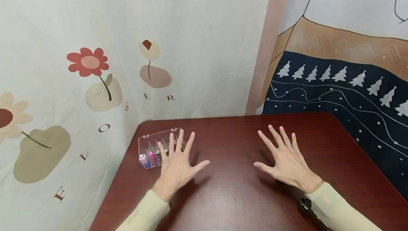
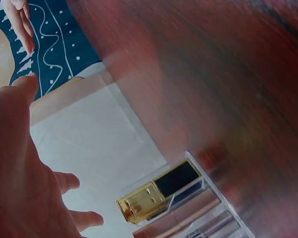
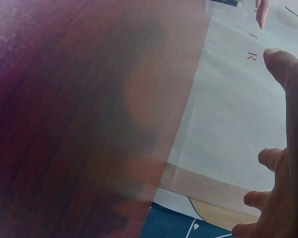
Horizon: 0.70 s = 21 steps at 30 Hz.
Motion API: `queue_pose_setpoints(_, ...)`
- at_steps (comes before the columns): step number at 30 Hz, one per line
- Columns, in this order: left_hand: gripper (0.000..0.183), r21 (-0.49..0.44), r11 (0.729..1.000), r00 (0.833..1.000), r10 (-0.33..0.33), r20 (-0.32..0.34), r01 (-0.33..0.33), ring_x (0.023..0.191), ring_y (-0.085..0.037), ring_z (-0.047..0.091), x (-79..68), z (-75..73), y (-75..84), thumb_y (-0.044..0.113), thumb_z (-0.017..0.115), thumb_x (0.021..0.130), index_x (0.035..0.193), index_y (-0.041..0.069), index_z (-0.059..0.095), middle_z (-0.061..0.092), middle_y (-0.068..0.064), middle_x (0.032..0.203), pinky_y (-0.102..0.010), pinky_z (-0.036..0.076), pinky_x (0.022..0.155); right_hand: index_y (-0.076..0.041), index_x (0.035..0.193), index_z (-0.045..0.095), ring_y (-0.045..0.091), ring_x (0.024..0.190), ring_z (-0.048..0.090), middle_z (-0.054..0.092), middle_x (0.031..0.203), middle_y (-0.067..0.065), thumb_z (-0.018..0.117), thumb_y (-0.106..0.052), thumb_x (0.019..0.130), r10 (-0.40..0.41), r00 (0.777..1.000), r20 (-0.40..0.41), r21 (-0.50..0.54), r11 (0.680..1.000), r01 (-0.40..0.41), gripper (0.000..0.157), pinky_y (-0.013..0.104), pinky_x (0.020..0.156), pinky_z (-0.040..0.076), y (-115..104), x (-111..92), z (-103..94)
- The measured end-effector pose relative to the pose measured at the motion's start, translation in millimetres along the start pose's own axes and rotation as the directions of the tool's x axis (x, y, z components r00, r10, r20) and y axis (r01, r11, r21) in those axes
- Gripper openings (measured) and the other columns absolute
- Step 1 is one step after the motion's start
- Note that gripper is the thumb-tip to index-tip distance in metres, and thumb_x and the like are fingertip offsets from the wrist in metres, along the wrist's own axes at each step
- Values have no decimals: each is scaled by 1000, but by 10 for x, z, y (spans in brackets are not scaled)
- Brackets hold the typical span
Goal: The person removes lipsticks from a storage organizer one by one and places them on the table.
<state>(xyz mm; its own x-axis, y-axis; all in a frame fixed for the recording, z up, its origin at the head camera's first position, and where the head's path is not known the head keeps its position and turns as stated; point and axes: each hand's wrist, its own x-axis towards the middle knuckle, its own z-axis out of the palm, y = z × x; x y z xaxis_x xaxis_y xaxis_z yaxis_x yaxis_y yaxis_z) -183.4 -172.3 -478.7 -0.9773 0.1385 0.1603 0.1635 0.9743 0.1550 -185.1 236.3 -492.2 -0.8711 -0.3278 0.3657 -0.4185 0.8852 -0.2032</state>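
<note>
Both hands hover above the table with fingers spread. My left hand [image 1: 176,169] is nearest a clear plastic organizer [image 1: 149,166] and hides part of its right side in the head view. Lipstick-like tubes stand in its compartments, among them a pink tube [image 1: 153,158] and a blue-and-lilac one [image 1: 144,161]. In the left wrist view a gold tube with a black part [image 2: 161,191] sits at the organizer's end. My right hand [image 1: 288,163] is over the right half of the table, holding nothing.
The dark red-brown table [image 1: 229,195] has rounded far corners. A pale curtain [image 1: 204,46] with printed flowers and letters hangs behind and to the left. A dark blue cloth [image 1: 318,96] with white trees hangs at the right. A dark band [image 1: 305,204] circles the right wrist.
</note>
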Motion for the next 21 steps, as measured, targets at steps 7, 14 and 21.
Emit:
queue_pose_setpoints(7, 122, 0, 1000, 1000, -23, -17, 23, 184, -49, 2, 38, -32, -117, 101, 56, 94, 188, 42, 7, 6, -9, 199, -89, -5, 139, -35, 185, 34, 59, 174, 29, 32, 191, 16, 83, -70, 96, -14, 1000, -26, -6, 1000, 14, 107, 89, 133, 26, -31, 57, 1)
queue_pose_setpoints(14, 125, -5, 998, 998, -57, -10, 57, 184, -51, -1, 92, -63, -282, 100, 60, 93, 189, 37, 10, 3, -11, 199, -90, -6, 137, -33, 185, 35, 56, 175, 29, 33, 191, 16, 84, -68, 96, -23, 1000, -15, 6, 1000, 23, 107, 86, 135, 27, -93, 98, 12)
queue_pose_setpoints(21, 128, -34, 994, 994, -102, -29, 101, 182, -56, 0, 146, -107, -500, 93, 72, 92, 189, 33, 12, 3, -20, 198, -92, -9, 135, -29, 184, 37, 56, 172, 36, 36, 189, 17, 86, -66, 96, -54, 998, -29, -10, 998, 54, 108, 83, 136, 31, -148, 162, 2)
